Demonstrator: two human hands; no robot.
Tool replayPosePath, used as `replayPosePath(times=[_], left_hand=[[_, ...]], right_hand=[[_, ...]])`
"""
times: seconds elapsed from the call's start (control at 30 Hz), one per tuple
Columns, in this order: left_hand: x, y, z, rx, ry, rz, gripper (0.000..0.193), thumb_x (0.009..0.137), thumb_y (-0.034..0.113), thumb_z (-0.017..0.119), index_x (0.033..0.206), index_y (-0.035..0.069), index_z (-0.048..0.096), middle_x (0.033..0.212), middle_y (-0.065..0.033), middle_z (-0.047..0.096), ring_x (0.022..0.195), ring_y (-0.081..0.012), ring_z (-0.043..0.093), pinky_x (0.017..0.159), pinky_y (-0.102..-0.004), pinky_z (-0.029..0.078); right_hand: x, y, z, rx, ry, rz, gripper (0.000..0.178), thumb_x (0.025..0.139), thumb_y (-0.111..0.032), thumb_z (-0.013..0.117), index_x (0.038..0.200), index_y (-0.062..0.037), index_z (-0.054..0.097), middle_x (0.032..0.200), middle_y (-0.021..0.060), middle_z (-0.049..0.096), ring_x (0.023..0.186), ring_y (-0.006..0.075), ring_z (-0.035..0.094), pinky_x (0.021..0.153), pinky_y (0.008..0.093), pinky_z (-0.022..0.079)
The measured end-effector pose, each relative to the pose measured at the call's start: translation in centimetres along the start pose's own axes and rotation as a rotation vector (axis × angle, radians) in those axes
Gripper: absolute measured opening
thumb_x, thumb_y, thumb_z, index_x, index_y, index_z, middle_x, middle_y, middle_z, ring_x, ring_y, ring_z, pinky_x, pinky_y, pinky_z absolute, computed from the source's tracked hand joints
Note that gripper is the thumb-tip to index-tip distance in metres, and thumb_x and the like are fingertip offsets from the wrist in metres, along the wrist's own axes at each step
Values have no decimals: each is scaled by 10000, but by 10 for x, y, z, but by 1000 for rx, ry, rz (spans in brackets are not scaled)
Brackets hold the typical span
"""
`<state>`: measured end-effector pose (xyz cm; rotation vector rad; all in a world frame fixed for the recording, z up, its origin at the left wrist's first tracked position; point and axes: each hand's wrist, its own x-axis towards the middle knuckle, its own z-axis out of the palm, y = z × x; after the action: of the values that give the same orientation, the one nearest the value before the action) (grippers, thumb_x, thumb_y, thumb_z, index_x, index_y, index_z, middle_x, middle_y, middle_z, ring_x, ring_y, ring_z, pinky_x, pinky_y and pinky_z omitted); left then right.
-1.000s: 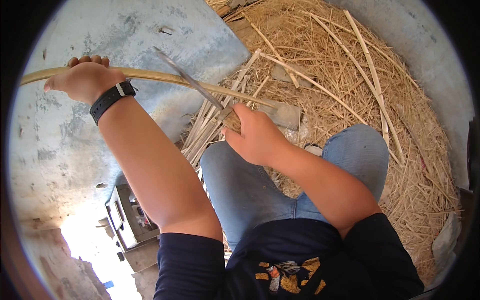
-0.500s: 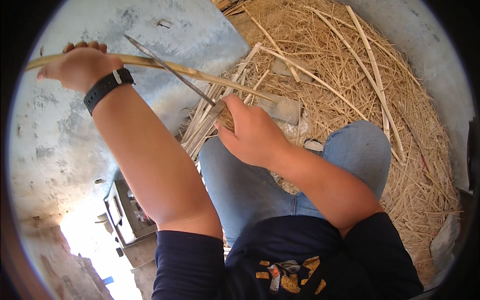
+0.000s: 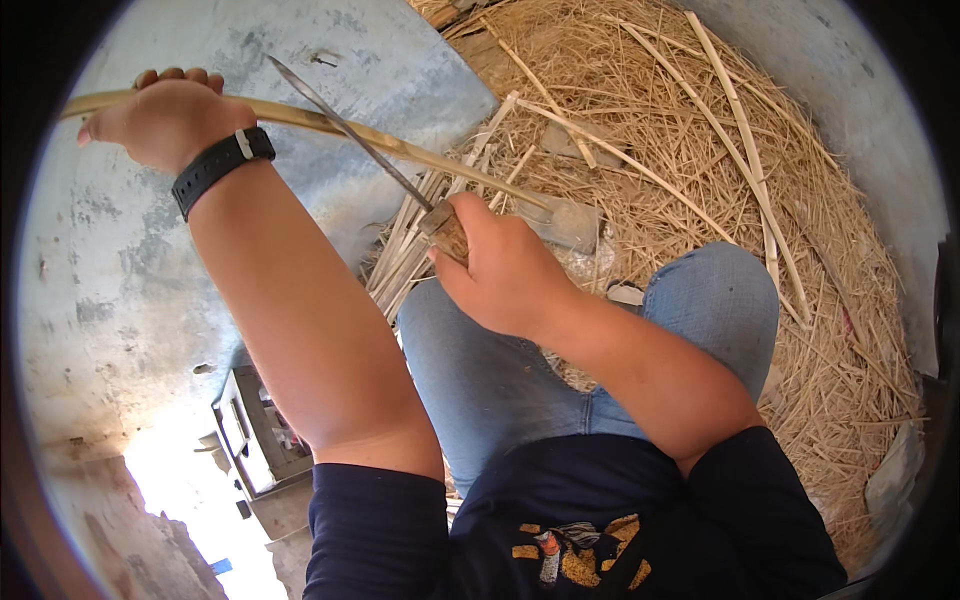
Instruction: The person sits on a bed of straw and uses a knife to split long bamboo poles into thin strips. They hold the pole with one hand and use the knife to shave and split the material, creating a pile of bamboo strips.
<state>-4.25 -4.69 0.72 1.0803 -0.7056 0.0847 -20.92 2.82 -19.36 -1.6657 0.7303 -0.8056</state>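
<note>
My left hand (image 3: 178, 118) is raised at the upper left, its fingers wrapped round a long bamboo strip (image 3: 400, 149). The strip slopes down to the right, and its far end rests by a pale block (image 3: 574, 222) on the floor. Lower down, my right hand (image 3: 505, 262) grips the wooden handle of a knife (image 3: 352, 137). Its narrow dark blade points up and left, crossing over the strip in this view. Whether the blade touches the strip I cannot tell. My right fingers are partly hidden behind the handle.
Straw-like shavings (image 3: 660, 130) cover the floor ahead and to the right, with long split strips (image 3: 745, 130) lying on them. A bundle of cut strips (image 3: 405, 240) lies beside my left knee. A blue-grey wall (image 3: 120, 280) rises at left, near a grey metal box (image 3: 262, 430).
The knife's tip has shifted slightly right and up. My left hand still holds the strip, at nearly the same place. The view has moved only a little.
</note>
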Motion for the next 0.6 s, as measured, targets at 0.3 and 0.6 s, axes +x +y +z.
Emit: replayPosePath(times=[0.3,0.6], left_hand=[[-5,0,20,-6,21,-67,717,1001,668,122,844,38,427,642,-43,420,543,-165,254,548,-298,254],[-6,10,14,-3,-24,-47,717,1003,667,113,832,45,425,642,-41,398,555,-159,257,543,-299,257]], right_hand=[[9,30,-4,-70,-16,116,356,874,-141,636,1123,52,470,820,295,661,812,469,669,724,527,537],[10,37,-4,-26,48,-4,382,882,-163,630,1163,67,515,759,256,651,717,419,660,662,475,508]])
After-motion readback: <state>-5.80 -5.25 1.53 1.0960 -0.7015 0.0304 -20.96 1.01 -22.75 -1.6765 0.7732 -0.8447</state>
